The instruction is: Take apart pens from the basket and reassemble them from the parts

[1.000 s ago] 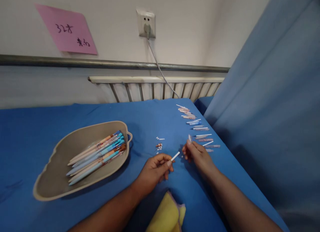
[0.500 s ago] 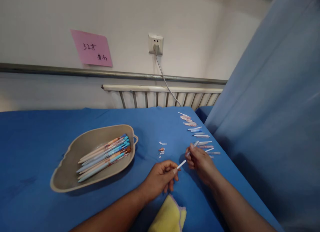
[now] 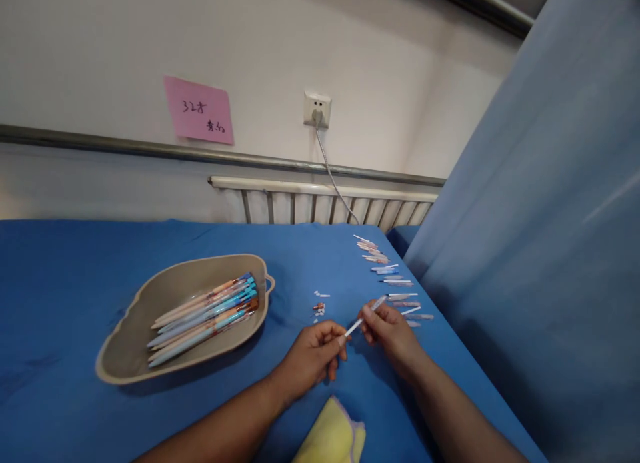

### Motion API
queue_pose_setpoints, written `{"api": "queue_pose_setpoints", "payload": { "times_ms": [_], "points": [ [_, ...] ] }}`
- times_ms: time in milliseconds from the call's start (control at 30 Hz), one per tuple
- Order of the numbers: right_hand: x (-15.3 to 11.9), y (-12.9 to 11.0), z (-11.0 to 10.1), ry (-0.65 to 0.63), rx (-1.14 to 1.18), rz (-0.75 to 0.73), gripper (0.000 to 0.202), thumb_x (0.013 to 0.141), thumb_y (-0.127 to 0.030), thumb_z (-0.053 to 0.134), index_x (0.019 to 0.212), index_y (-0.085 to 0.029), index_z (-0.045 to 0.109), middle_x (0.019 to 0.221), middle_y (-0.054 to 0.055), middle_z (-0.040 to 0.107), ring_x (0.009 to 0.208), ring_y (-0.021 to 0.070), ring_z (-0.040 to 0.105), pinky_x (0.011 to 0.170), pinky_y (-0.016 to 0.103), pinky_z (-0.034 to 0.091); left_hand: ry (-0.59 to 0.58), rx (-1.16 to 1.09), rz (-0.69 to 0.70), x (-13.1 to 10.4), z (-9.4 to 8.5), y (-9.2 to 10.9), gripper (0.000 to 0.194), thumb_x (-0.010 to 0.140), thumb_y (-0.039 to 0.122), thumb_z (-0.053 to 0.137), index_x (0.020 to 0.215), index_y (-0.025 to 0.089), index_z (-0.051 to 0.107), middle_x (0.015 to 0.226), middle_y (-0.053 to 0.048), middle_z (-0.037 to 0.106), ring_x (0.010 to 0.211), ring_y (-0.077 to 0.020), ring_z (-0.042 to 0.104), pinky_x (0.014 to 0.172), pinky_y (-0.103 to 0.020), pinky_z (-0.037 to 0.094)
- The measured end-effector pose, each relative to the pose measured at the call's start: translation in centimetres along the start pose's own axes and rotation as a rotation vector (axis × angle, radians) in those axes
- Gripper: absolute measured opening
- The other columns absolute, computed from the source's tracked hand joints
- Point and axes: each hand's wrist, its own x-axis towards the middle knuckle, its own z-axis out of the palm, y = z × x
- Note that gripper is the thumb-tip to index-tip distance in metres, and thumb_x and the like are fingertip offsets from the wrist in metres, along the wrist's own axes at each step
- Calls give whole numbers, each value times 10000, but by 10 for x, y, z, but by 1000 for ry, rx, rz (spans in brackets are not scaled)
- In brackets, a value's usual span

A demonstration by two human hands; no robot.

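Note:
My left hand [image 3: 314,351] pinches the near end of a thin white pen refill [image 3: 354,327] between thumb and fingers. Closed round a slim clear pen barrel [image 3: 380,302], my right hand [image 3: 393,331] is just to the right. The refill's far end meets the barrel at my right fingertips; how far it goes inside is hidden. Past my hands lie small white pen parts [image 3: 320,313] and a copper-coloured piece [image 3: 318,306]. Beyond my right hand, several loose barrels and refills [image 3: 403,304] lie in a line along the bed's edge.
A beige tray [image 3: 120,363] at left holds several assembled pens [image 3: 205,320]. A yellow cloth [image 3: 330,436] lies in front of me on the blue sheet [image 3: 50,296]. A blue curtain [image 3: 560,250] hangs at right; a cable [image 3: 330,172] runs down from the wall socket [image 3: 317,110].
My hands have come together, and the refill and barrel, apart before, now meet in line. The camera view has tilted slightly upward.

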Motion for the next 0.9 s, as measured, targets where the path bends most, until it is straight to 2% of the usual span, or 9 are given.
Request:
{"api": "queue_pose_setpoints", "payload": {
  "times_ms": [133, 267, 400, 567, 733, 800, 900],
  "points": [
    [-2, 3, 3, -86, -121, -29, 392, 719, -541, 639, 692, -160, 551, 553, -37, 514, 457, 81, 421, 465, 219, 323, -12, -27, 11, -1, 1, 2, 264, 766, 401, 620, 759, 150, 540, 602, 40, 576, 352, -24, 396, 343, -155, 229],
    [-3, 4, 3, -98, -118, -43, 378, 717, -530, 648, 701, -163, 555, 519, -44, 500, 453, 83, 413, 467, 220, 319, -74, -112, 44, 0, -1, 3, 303, 734, 336, 660, 946, 173, 516, 685, 35, 587, 410, -36, 400, 378, -162, 232],
    [-5, -1, 3, -94, -130, -55, 365, 711, -507, 662, 692, -155, 570, 515, -38, 507, 470, 84, 412, 480, 221, 317, -104, -107, 67, 0, -2, 3, 320, 738, 310, 651, 984, 160, 512, 747, 6, 581, 510, -63, 460, 437, -179, 288],
    [-5, -1, 4, -22, -176, -78, 369, 679, -503, 681, 628, -164, 543, 477, -56, 468, 451, 81, 388, 459, 220, 290, -36, -46, 135, -3, 4, 0, 328, 754, 306, 631, 1016, 182, 477, 769, 14, 575, 569, -77, 466, 505, -193, 323],
    [-6, 4, 12, 85, -221, -105, 410, 621, -529, 704, 580, -183, 489, 472, -76, 412, 451, 76, 342, 450, 220, 271, 31, 28, 208, -5, 9, -8, 316, 787, 374, 617, 994, 186, 468, 658, 51, 512, 546, -79, 434, 517, -199, 304],
    [-7, 5, 16, 90, -231, -127, 409, 619, -528, 704, 566, -186, 487, 479, -73, 415, 460, 81, 352, 460, 224, 288, 71, 110, 255, -6, 9, -8, 279, 799, 370, 609, 967, 185, 484, 652, 53, 507, 576, -88, 446, 544, -202, 317],
    [-8, 7, 18, 32, -240, -141, 395, 667, -527, 669, 559, -189, 495, 473, -65, 428, 452, 88, 374, 463, 230, 310, 139, 262, 319, -7, 6, -4, 177, 826, 344, 570, 868, 180, 518, 677, 35, 543, 640, -112, 491, 609, -219, 361]
  ]
}}
